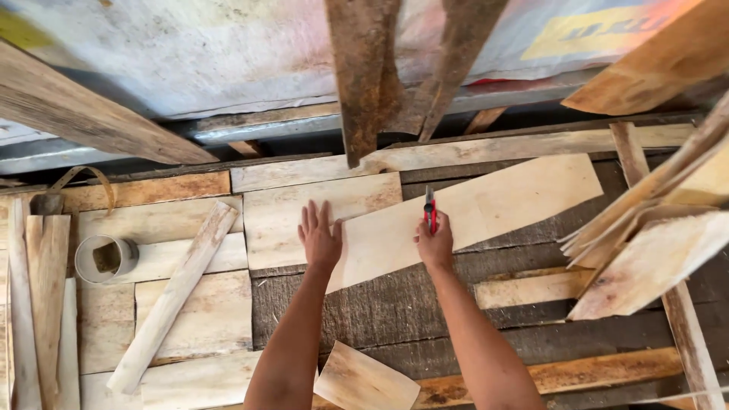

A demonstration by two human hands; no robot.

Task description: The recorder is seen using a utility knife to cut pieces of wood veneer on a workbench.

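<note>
Left hand: my left hand (pixel 319 235) lies flat, fingers spread, pressing on the left end of the thin wood sheet (pixel 486 212) — gripping nothing.
Right hand: my right hand (pixel 435 244) is closed round a red utility knife (pixel 430 209), its tip pointing away from me onto the sheet.
Sheet: it lies slanted on the workbench (pixel 380 311), its left end under my left palm, its long part running up and to the right past my right hand.
Edges: the sheet's near edge passes just under both wrists; its far edge runs close to a pale plank (pixel 531 144).
Room: dark bare bench between my forearms; a small offcut (pixel 367 380) near my left elbow.
Farther out: a wooden stick (pixel 173 296) and a short grey pipe ring (pixel 106 258) to the left — stacked thin boards (pixel 653 235) to the right.
</note>
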